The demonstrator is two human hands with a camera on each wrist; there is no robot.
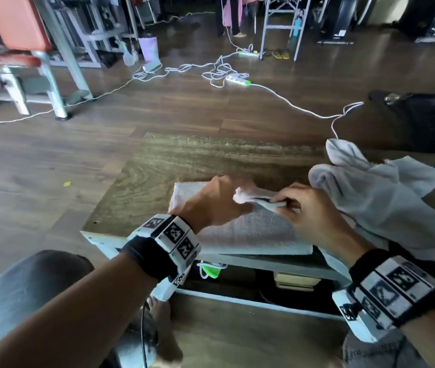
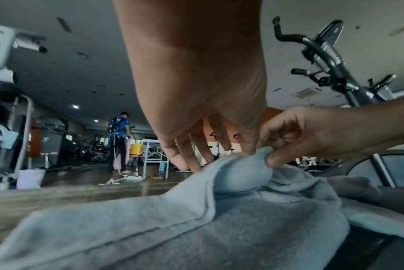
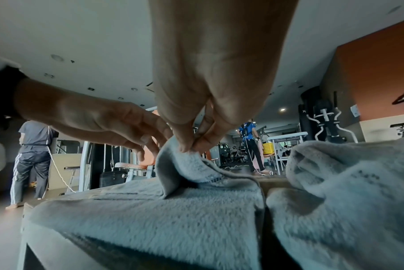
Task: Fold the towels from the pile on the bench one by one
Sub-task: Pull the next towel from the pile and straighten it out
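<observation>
A grey towel (image 1: 250,232) lies spread flat on the wooden bench (image 1: 184,155) in front of me. My right hand (image 1: 298,208) pinches its far right corner between thumb and fingers and holds that corner lifted and bent over; the pinch shows clearly in the right wrist view (image 3: 196,140). My left hand (image 1: 211,203) hovers over the towel with straight fingers reaching toward the raised corner, fingertips (image 2: 185,160) at the cloth. The pile of crumpled grey towels (image 1: 378,197) sits on the bench's right end, just beside the right hand.
White cables and power strips (image 1: 237,79) trail over the wooden floor beyond the bench. A gym machine with orange pads (image 1: 38,62) stands far left, and a black bag (image 1: 423,115) far right. Two people (image 3: 249,144) stand in the background. My knees are below the bench's front edge.
</observation>
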